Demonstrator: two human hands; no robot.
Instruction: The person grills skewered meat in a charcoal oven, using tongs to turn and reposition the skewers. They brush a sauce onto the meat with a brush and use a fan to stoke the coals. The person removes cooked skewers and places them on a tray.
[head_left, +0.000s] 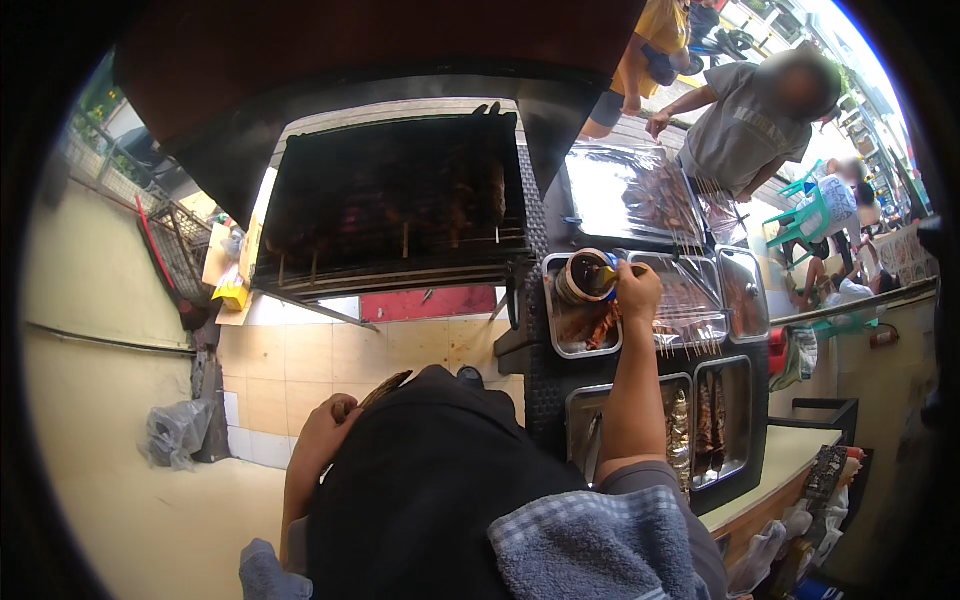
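My right hand (639, 291) grips the handle of a basting brush (604, 278), whose head dips into an open tub of dark sauce (576, 276). That tub stands in a metal tray (556, 341) with reddish pieces of meat (602, 327) beside it. At my left side, my left hand (331, 424) is closed around the handle of a woven fan (386, 388), partly hidden by my dark apron. In front of me is a charcoal grill (390, 202), dark inside, with skewers (406, 241) lying on it; smoke and shade hide most of the food.
Film-covered trays of skewers (664, 187) (686, 300) fill the counter at the right, with more metal trays (721, 420) nearer me. A person in a grey shirt (750, 127) stands across the counter. A yellow box (231, 291) sits left of the grill, and a plastic bag (178, 433) hangs at the left.
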